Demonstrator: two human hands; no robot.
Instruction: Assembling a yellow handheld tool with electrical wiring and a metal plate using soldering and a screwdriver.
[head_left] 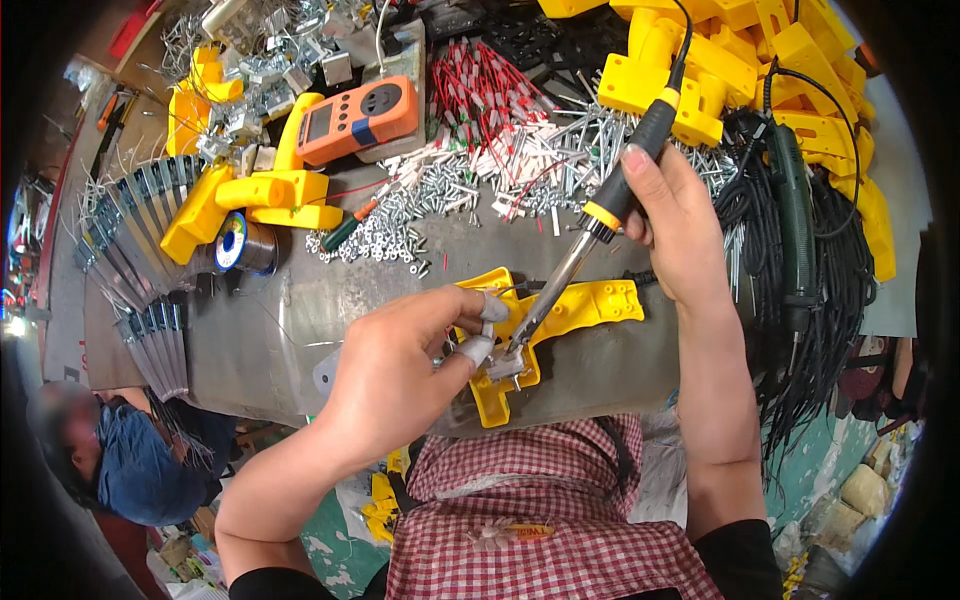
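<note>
By the near edge of the worktop (265, 345), bare room is found between the metal strips (155, 342) and the left hand (400, 360). More is found between the yellow shell (592, 304) and the black cables (840, 330). The right edge is blocked by those cables, the far right corner by yellow parts (735, 65). The middle is crossed by the soldering iron (640, 145).
</note>
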